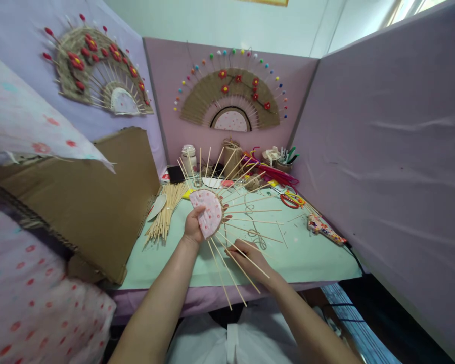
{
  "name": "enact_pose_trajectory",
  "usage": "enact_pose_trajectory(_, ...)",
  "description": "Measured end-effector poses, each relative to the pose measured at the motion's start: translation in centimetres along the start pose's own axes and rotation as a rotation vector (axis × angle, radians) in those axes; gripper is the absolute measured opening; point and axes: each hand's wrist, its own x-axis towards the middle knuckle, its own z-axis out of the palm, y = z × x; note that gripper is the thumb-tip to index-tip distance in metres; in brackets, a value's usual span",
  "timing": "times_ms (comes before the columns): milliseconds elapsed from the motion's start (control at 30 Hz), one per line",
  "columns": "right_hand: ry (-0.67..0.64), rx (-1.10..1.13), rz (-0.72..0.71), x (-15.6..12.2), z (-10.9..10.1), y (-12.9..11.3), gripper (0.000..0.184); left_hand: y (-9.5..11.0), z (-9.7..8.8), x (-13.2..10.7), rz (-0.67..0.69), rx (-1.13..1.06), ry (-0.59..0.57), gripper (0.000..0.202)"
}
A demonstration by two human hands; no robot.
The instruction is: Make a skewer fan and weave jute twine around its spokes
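My left hand (195,222) grips a half-round fan base (211,211) covered in white cloth with pink dots, thumb on the front and fingers behind. Thin bamboo sticks (252,221) fan out from its curved edge, pointing up, right and down towards me. Below and to the right, my right hand (248,255) is closed in a pinch behind the lower sticks. A thin strand seems to run from the fan's edge to its fingertips. Loose brown twine (255,233) curls on the table just beyond that hand.
Bundled sticks (167,212) and cardboard (114,202) stand left. Red-handled scissors (291,201) and a patterned glue gun (325,230) lie right. A jar (188,157), a twine-wrapped container (232,156) and pipe cleaners (276,173) line the back. Decorated fans (197,103) hang on the partitions.
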Motion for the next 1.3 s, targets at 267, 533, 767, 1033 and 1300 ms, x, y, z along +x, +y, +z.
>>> enact_pose_trajectory(267,0.034,0.017,0.032,-0.3,-0.2,0.5,0.022,0.2,-1.1,0.7,0.021,-0.014,0.031,0.06)
enact_pose_trajectory(533,0.092,0.014,0.069,-0.4,0.2,0.8,0.02,0.3,-0.4,0.5,0.018,-0.006,0.087,0.061)
enact_pose_trajectory(767,0.094,0.042,0.066,-0.6,0.1,0.9,0.024,0.4,-0.4,0.5,0.017,0.011,0.073,0.061)
enact_pose_trajectory(1033,0.103,0.054,0.095,-0.6,-0.1,0.4,0.025,0.2,-0.7,0.4,-0.029,0.026,0.035,0.06)
enact_pose_trajectory(1300,0.101,0.087,0.103,-0.8,-0.1,0.5,0.023,0.3,-1.1,0.5,-0.047,0.045,0.012,0.057)
